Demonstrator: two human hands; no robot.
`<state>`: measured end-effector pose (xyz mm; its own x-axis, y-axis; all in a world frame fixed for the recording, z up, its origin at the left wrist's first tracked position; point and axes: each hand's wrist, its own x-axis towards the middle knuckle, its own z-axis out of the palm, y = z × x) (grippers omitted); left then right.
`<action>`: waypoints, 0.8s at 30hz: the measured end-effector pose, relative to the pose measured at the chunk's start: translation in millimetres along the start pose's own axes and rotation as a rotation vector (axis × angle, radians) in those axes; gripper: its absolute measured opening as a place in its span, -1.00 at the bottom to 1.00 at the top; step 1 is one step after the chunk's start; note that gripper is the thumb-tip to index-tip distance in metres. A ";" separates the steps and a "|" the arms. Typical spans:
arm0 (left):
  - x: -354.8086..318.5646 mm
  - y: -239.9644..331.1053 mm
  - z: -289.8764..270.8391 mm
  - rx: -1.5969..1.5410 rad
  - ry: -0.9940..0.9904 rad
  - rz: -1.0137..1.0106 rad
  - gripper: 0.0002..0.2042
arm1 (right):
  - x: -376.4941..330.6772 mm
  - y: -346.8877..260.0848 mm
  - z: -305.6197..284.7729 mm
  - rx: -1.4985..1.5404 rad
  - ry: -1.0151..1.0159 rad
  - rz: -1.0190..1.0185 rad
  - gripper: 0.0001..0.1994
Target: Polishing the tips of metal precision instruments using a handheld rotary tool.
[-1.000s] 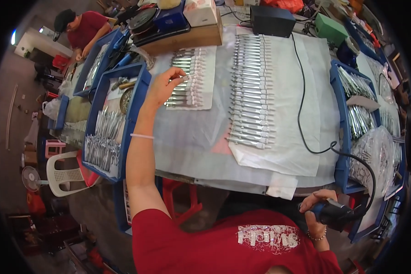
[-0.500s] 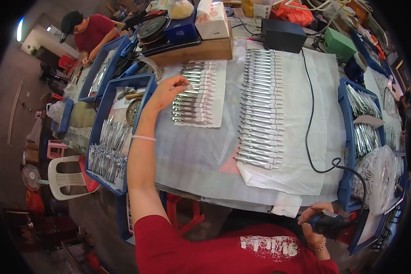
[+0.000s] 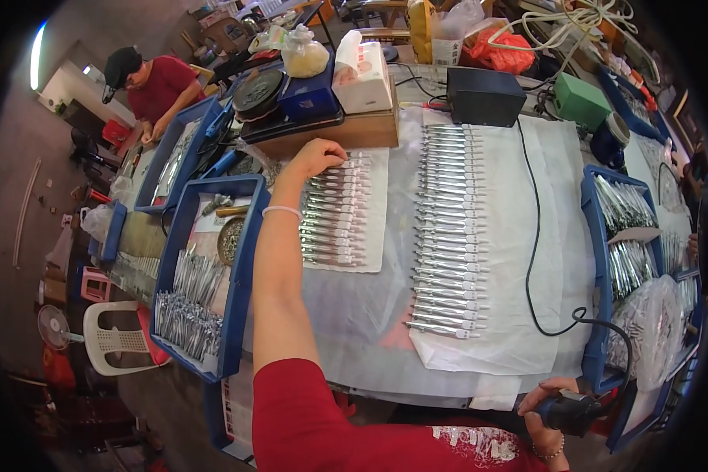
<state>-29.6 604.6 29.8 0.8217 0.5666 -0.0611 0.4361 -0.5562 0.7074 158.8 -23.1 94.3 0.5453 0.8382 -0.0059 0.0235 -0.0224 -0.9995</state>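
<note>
My left hand (image 3: 319, 156) reaches over the far end of the shorter row of slim silver metal pieces (image 3: 334, 228), which lie side by side on a white cloth. Its fingers are bent together at the topmost pieces; what is between them, if anything, is hidden. A longer row of similar silver pieces (image 3: 452, 236) lies to the right on a white sheet. Low at the right, beyond the table's near edge, my right hand (image 3: 544, 409) is wrapped round a black cylindrical corded hand tool (image 3: 572, 412). The tool's working tip cannot be made out.
Blue bins (image 3: 232, 330) of metal pieces stand at the left, with another blue bin (image 3: 594, 259) at the right. A black box (image 3: 486, 96) and a wooden box (image 3: 330, 135) sit at the back. A black cable (image 3: 532, 236) crosses the sheet. Another person (image 3: 161, 86) works at far left.
My left hand has moved along the shorter row to its far end. The whole view has shifted, so the table sits lower in the picture. My right hand still holds the tool.
</note>
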 end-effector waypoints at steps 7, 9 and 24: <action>-14.3 9.0 10.5 0.181 0.166 0.142 -0.85 | 5.3 1.6 4.6 0.029 -0.045 0.042 -0.43; -27.3 31.1 15.7 0.238 0.308 0.220 -0.84 | 3.5 -2.6 1.7 -0.024 -0.081 0.042 -0.43; -261.4 470.3 173.3 -1.249 -0.290 0.529 -0.85 | -35.4 -40.1 2.8 0.102 -0.257 -0.043 -0.49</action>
<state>24.3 89.6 256.4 0.8976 0.2304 0.3757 -0.4354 0.3313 0.8371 136.2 -50.3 134.4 0.3154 0.9480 0.0420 -0.0490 0.0605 -0.9970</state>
